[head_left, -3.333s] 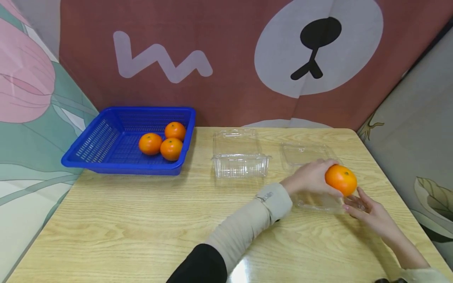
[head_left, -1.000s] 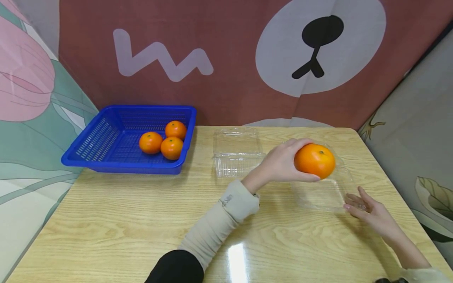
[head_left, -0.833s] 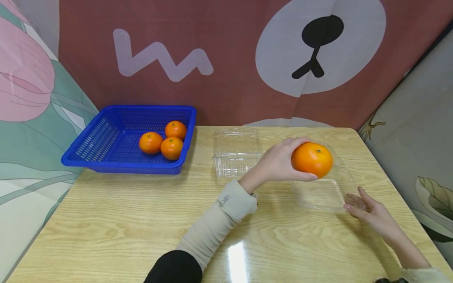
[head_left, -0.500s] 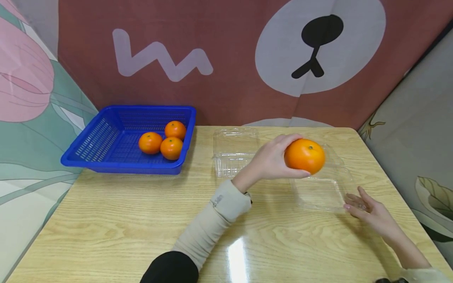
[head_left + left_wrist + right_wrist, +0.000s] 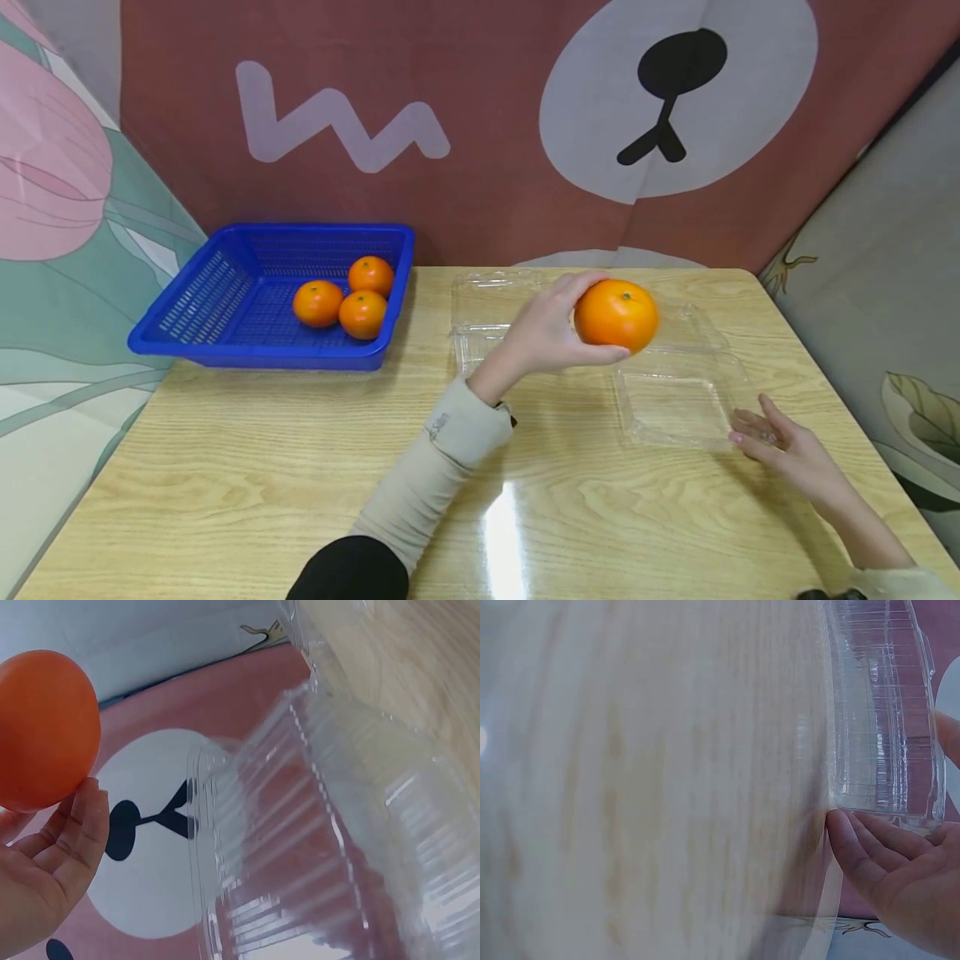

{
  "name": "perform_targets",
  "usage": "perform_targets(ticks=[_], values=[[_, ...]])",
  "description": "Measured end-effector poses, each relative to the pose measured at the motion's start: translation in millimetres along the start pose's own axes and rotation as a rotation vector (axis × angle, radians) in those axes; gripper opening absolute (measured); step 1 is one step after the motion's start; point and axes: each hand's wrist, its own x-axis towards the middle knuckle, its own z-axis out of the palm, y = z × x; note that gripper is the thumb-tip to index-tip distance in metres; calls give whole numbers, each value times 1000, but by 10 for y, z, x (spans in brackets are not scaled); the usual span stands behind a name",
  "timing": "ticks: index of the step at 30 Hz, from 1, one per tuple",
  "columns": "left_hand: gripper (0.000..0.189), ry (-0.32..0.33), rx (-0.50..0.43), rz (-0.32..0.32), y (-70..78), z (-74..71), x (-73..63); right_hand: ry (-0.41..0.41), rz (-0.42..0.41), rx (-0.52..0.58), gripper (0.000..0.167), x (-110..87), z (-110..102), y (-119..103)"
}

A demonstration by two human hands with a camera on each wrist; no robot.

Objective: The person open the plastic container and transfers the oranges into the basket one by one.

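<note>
My left hand (image 5: 551,329) grips an orange (image 5: 617,317) between thumb and fingers, raised above the table. In the left wrist view the orange (image 5: 45,731) sits against the fingertips, a clear plastic box (image 5: 300,847) beside it. My right hand (image 5: 783,450) rests at the right end of an open clear plastic clamshell box (image 5: 675,408) on the table. Seen from the right wrist, relaxed fingers (image 5: 855,851) touch the end wall of that box (image 5: 885,712). Another open clamshell box (image 5: 491,304) stands left of it, partly hidden behind my left hand.
A blue plastic basket (image 5: 255,358) with 3 oranges (image 5: 363,314) in its right part stands at the back left of the wooden table (image 5: 300,500). Printed cloth (image 5: 487,208) hangs behind the table and along both sides.
My left hand first held the orange beside my right hand, then carried it left and up, over the gap between the boxes. The right hand stays at its box.
</note>
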Motion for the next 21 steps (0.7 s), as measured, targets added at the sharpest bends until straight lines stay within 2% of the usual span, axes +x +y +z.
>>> perform_targets(ticks=[7,14,21], values=[[72,41,-29,-10,-100,-107,-47,-2,8,-9,81,-2,-3,-8],[74,47,-32,-57,-164,-189,-111,-5,12,-8,80,0,-4,-2],[74,70,-31,-62,-232,-252,-147,-5,10,-1,81,2,1,-6]])
